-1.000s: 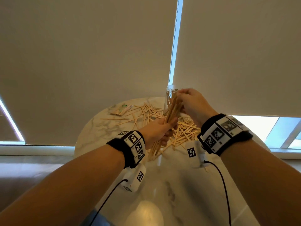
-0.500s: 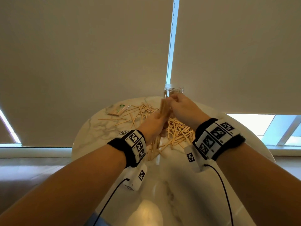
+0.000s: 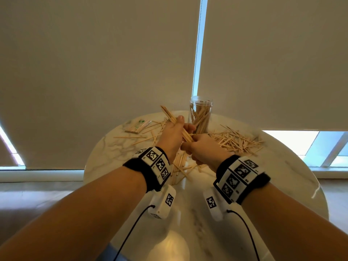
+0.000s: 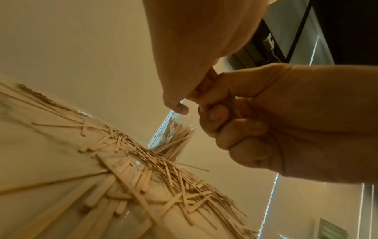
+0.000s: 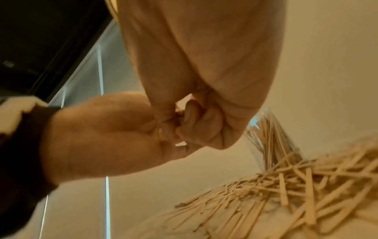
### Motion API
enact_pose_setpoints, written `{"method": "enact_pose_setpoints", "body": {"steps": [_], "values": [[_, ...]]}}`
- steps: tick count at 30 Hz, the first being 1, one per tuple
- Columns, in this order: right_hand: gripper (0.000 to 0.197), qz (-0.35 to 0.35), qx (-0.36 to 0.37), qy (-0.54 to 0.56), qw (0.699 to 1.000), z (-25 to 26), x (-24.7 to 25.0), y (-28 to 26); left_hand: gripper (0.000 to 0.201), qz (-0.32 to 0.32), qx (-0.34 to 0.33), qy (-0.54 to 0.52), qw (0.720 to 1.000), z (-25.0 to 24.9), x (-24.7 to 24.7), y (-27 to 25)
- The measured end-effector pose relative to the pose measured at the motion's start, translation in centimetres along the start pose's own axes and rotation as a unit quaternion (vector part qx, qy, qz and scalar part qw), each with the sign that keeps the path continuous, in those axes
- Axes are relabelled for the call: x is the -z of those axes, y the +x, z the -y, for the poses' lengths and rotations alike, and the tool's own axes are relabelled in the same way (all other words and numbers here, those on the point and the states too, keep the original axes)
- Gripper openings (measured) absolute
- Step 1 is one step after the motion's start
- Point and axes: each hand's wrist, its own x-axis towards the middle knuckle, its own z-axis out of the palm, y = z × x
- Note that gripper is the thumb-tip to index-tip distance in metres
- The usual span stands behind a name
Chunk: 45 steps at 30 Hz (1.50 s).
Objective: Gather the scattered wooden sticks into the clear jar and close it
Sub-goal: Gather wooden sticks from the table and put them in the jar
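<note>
The clear jar (image 3: 201, 113) stands upright at the far side of the round marble table (image 3: 282, 185), uncovered, with several wooden sticks inside. Just in front of it and to its left, my left hand (image 3: 176, 131) grips a bundle of sticks (image 3: 169, 114) that slants up and to the left. My right hand (image 3: 198, 147) grips the bundle's lower end. In the left wrist view the right hand (image 4: 255, 122) is curled round the sticks in front of the jar (image 4: 175, 135). Loose sticks (image 3: 237, 140) lie scattered right of the jar, left of it and under my hands.
A small clear packet (image 3: 138, 126) lies at the table's far left among loose sticks (image 3: 150, 129). Closed roller blinds (image 3: 94, 63) hang right behind the table. The near half of the tabletop (image 3: 188, 232) holds only my wrist cameras' cables.
The bundle stood upright at the jar's mouth with my right hand at its top. It has come down and left, now slanting away from the jar, my right hand at its lower end.
</note>
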Motion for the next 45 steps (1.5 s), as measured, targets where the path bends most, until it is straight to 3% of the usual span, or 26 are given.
{"method": "enact_pose_setpoints", "body": {"steps": [4,7,10,12,14,18,22,24,27,30,34,36,38,41,45], "values": [[0.019,-0.066,0.077,-0.125,0.987,-0.4,0.2,0.4,0.033,0.065,0.035,0.024,0.997,-0.2,-0.1,-0.7],[0.028,-0.087,0.115,-0.315,0.938,-1.0,0.8,0.4,0.024,0.092,0.034,0.048,0.994,-0.6,-0.4,-1.2],[0.033,-0.077,0.057,-0.323,0.941,-1.9,2.0,0.3,0.052,0.0,0.039,-0.06,0.997,-2.7,0.5,-0.4],[0.032,-0.084,0.057,-0.337,0.936,-2.0,2.1,0.1,0.053,-0.041,0.046,-0.09,0.994,-4.0,0.9,0.1],[0.028,-0.086,0.074,-0.355,0.928,-1.7,1.9,0.1,0.036,-0.023,0.067,-0.014,0.997,-4.0,0.3,0.0],[0.023,-0.085,0.071,-0.365,0.924,-1.3,1.8,0.4,0.031,0.001,0.092,0.073,0.993,-3.1,-0.7,-0.3],[0.022,-0.085,0.07,-0.386,0.916,-1.8,2.4,0.2,0.043,-0.019,0.096,0.053,0.994,-3.4,0.4,0.6],[0.019,-0.08,0.082,-0.411,0.905,-1.7,2.2,0.2,0.042,0.025,0.103,0.103,0.989,-3.0,0.1,0.5],[0.017,-0.069,0.066,-0.449,0.889,-1.7,2.1,0.5,0.035,0.071,0.08,0.236,0.966,-2.3,-0.3,0.0],[0.026,-0.07,0.026,-0.445,0.892,-2.3,2.7,1.1,0.043,0.062,0.06,0.304,0.949,-1.7,0.2,0.1],[0.026,-0.06,0.048,-0.424,0.902,-2.2,3.2,1.3,0.048,0.064,-0.008,0.443,0.894,-0.6,0.8,1.1],[0.023,-0.069,0.104,-0.411,0.903,-2.1,3.4,1.1,0.043,0.046,0.014,0.427,0.903,-0.7,1.3,1.9],[0.026,-0.112,0.169,-0.439,0.875,-2.3,3.4,1.1,0.04,0.015,0.045,0.38,0.924,-0.9,1.8,2.9],[0.05,-0.149,0.22,-0.48,0.836,-2.7,3.4,2.0,0.034,-0.004,0.066,0.329,0.942,-0.8,1.4,3.8],[0.071,-0.129,0.217,-0.462,0.85,-2.9,4.7,3.1,0.031,0.061,0.146,0.25,0.955,-1.5,0.1,4.3]]}}
